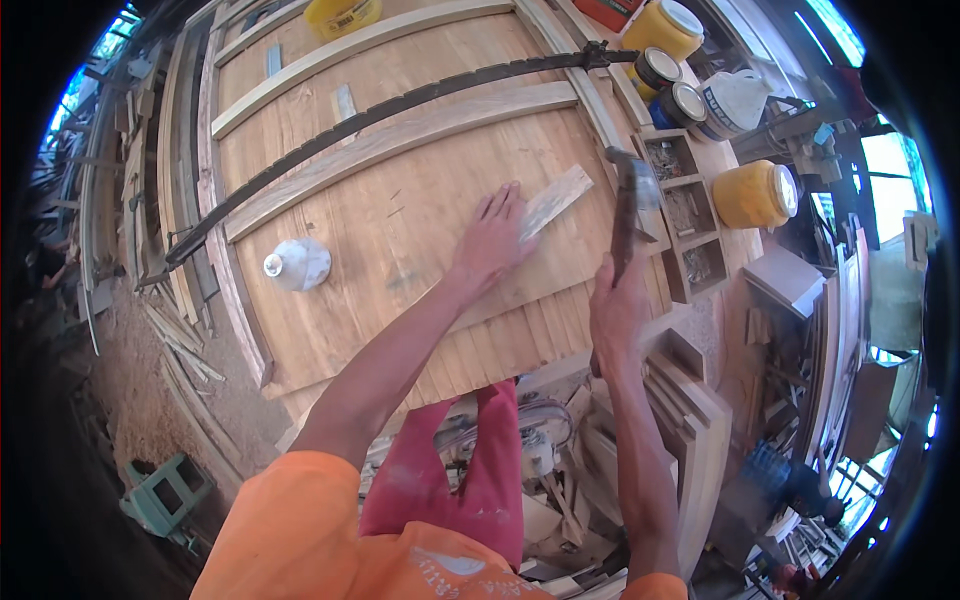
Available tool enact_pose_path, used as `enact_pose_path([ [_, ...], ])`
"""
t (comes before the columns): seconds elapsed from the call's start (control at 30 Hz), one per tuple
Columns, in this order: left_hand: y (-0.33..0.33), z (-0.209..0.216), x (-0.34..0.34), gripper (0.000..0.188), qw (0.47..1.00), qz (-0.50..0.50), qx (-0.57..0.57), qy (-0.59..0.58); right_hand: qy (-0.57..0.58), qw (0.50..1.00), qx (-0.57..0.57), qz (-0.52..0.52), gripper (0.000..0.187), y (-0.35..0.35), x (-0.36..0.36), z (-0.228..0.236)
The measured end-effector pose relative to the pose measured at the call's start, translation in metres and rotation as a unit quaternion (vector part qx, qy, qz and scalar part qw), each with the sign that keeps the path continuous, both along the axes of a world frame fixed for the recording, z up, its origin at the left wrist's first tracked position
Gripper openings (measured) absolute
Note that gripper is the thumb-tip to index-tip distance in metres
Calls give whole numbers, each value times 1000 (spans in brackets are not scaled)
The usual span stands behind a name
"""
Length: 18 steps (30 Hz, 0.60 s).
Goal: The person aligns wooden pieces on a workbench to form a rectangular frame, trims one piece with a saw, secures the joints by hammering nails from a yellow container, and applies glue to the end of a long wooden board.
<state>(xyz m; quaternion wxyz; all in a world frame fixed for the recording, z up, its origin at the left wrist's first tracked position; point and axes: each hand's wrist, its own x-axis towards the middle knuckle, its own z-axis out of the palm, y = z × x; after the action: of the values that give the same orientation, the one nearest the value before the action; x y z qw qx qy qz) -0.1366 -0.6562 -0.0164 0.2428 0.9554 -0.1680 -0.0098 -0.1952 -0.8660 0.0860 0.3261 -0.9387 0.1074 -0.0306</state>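
Pale sawn wood makes up most of the scene: a broad panel (370,250), smooth-faced with warm streaky grain and a few short dark marks, lies beneath the left hand (493,235), and a straight, square-edged rail (420,137) crosses it beyond those fingers. Farther past the fingertips runs a long dark metal bar (380,112) with a notched edge. Well to the left of the left fingers stands a rounded, whitish plastic bottle (303,264), its surface smudged. Just beyond the right hand (618,305) and to its right sits a wooden box (682,182) split into square compartments with small bits inside; past it are a yellow plastic jar (752,195) with a pale lid and a scuffed white jug (735,100). The left fingers are extended and close together, touching a short wood strip (560,200); whether the thumb pinches it cannot be told. The strip is narrow, flat and pale, with greyish mottling, and slants away to the right of those fingers over the panel. The right fingers are wrapped around the handle of a hammer (625,225), which rises above them, dark and slim, its worn head showing dull grey metal.
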Motion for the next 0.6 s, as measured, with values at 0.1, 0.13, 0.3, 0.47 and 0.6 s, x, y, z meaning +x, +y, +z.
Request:
enact_pose_path([
  [0.1,-3,-1,2,79,1000,2,-4,-1,36,993,-94,70,29,-2,10,-3],
  [0.13,-3,-2,3,80,1000,17,4,13,0,994,-78,71,33,-4,7,-3],
  [0.3,-1,-4,3,82,996,33,-51,64,-97,993,64,-8,28,7,-29,-10],
  [0.47,5,11,-1,79,999,20,-27,1,109,934,285,-187,25,43,-28,-42],
  [0.6,20,35,-23,72,988,81,-119,-48,47,916,325,-231,28,72,-6,-82],
])
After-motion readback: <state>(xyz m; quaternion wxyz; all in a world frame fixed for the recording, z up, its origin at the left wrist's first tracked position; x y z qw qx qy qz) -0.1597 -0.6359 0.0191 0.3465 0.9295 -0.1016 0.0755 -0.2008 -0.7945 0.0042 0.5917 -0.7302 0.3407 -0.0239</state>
